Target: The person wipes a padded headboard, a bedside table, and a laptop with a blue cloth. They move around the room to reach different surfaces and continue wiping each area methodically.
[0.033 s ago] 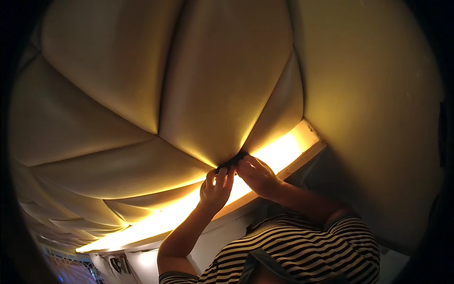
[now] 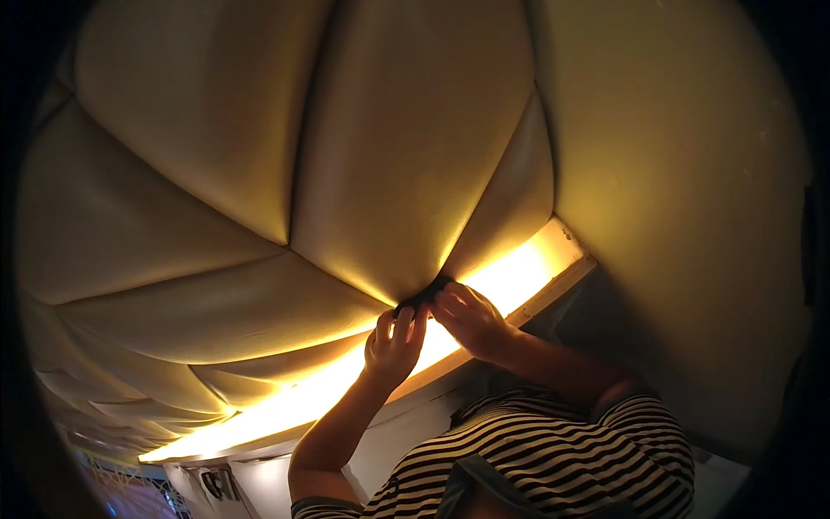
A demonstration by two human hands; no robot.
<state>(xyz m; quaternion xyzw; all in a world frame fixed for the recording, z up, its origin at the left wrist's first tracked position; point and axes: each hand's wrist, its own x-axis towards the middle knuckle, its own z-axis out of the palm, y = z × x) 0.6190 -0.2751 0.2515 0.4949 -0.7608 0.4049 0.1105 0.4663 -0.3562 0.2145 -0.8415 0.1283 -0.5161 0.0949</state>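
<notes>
While both hands pinch a small dark piece at the lower edge of the padded cream panel, left hand steadies it, right hand grips it, just above the glowing light strip, for visibility I reckon.

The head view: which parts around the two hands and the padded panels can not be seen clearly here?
- The small dark thing: pinched between the left hand and the right hand, mostly covered by fingers, so its kind stays unclear.
- The lit ledge: glare washes out its surface.
- The padded panels: their outer parts fade into the dark fisheye rim.
- The striped shirt: cut off by the lower edge.
</notes>
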